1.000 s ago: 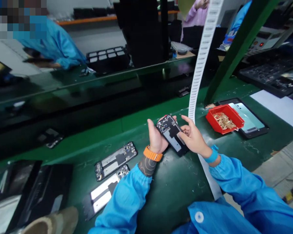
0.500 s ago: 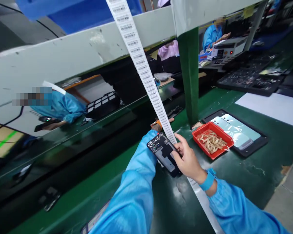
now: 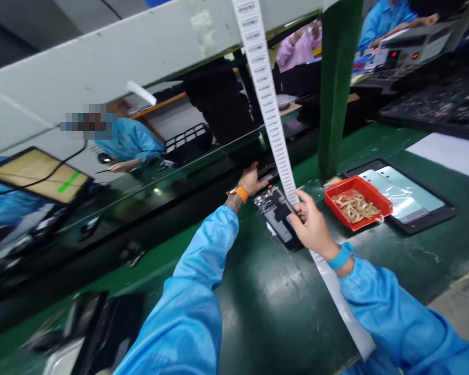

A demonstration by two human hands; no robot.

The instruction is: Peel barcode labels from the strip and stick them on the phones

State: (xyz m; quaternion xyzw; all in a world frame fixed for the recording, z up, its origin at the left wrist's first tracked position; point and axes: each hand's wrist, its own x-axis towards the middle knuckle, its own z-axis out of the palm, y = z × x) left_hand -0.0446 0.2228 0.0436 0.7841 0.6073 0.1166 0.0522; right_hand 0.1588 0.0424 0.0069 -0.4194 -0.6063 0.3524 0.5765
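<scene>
My right hand (image 3: 310,225) is closed on the edge of an opened phone (image 3: 280,216), tilted above the bench with its circuit board and inner parts showing. A long strip of barcode labels (image 3: 271,112) hangs down behind the phone and right hand. Beyond the phone, my left hand (image 3: 251,179) stretches out over the dark conveyor channel, thumb and fingers apart. Right beside its fingers lies another dark phone part (image 3: 266,173), partly hidden; whether they touch is unclear. An orange band (image 3: 241,194) is on my left wrist, a blue strap (image 3: 341,256) on my right.
A red bin (image 3: 357,203) of rubber bands stands by a black tray (image 3: 418,221) holding pale phone covers. A green post (image 3: 338,99) rises behind the bin. Dark cases (image 3: 113,317) lie at lower left. Across the channel, a person in blue (image 3: 133,138) works.
My left hand has let go of the opened phone and reached forward to the channel. The right hand keeps hold of the phone. The camera view has shifted.
</scene>
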